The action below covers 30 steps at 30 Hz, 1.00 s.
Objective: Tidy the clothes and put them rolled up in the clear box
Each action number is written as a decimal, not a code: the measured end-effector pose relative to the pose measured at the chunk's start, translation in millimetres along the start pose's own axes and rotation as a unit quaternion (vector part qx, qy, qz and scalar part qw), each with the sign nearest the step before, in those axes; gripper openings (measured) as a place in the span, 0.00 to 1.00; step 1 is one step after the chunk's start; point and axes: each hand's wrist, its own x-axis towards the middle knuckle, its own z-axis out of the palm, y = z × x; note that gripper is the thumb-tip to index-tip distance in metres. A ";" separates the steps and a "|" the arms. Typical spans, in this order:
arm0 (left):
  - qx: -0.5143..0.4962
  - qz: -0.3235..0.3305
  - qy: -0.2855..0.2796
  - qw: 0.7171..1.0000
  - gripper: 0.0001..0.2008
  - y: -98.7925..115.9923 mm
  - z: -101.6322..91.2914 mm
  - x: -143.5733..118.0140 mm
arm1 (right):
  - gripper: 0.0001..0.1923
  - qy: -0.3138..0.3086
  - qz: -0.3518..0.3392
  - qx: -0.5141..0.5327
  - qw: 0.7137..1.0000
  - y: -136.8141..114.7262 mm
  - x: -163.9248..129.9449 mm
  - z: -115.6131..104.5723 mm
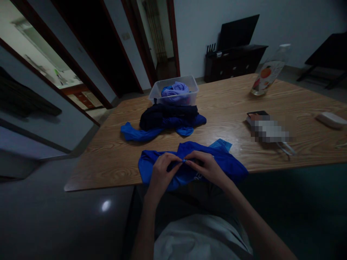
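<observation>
A blue garment [230, 167] with white lettering lies crumpled along the table's front edge, part of it hanging over. Above its middle, my left hand [163, 169] and my right hand [207, 167] meet fingertip to fingertip. Both pinch the same small bit of the blue cloth, which has a light-coloured detail too small to make out. A lighter blue part of the cloth [221, 144] spreads out behind my right hand. Farther back, a dark navy and blue pile of clothing [169, 117] rests on the table, with a bright blue sleeve-like end stretched to the left.
Behind the pile stands a clear plastic bin [193, 87] holding purple and blue cloth. To the right on the wooden table [217, 104] are a tall clear bottle [268, 74], a partly blurred packet [267, 130] and a white rounded object [331, 120].
</observation>
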 end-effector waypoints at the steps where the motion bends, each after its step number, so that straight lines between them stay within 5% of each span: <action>1: 0.004 -0.002 -0.001 1.000 0.03 0.3 -0.3 -0.1 | 0.10 0.002 0.003 -0.001 1.000 0.5 -0.6 0.1; 16: -0.005 -0.062 -0.051 0.997 0.06 1.5 -0.1 1.5 | 0.07 0.013 0.019 0.018 1.000 1.5 -3.3 0.6; 30: 0.068 0.004 -0.013 0.998 0.05 4.6 -0.9 -0.5 | 0.10 0.006 0.011 0.008 1.000 0.1 -2.3 0.4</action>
